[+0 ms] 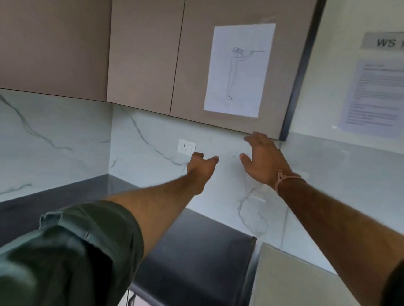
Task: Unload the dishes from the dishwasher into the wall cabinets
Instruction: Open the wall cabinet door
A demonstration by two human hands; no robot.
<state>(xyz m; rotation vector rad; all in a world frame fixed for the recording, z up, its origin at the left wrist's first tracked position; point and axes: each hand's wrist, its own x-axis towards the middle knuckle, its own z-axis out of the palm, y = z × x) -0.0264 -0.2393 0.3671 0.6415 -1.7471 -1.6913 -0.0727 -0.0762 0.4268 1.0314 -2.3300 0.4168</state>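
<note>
From the head camera, both bare arms reach forward and up toward the wall cabinets point(144, 50), which hang above the dark counter point(186, 261) with all doors closed. The right hand point(261, 158) is raised just under the bottom edge of the rightmost door point(195, 54). Its fingers point(256, 138) are spread apart and straight, with the tips at or just below that edge; whether they touch it cannot be told. It holds nothing. A thin thread band point(283, 178) circles the right wrist. The left hand point(201, 167) is lower and to the left, in front of the marble wall panel point(50, 139) and near a white wall socket point(186, 147). Its fingers are loosely curled and hold nothing. A rolled green sleeve point(65, 250) covers the left upper arm.

A sheet of paper point(239, 68) with a line drawing of a standing figure is stuck on the rightmost door. On the wall to the right hang a "WS 17" sign point(396, 43) and a blurred printed notice point(382, 95).
</note>
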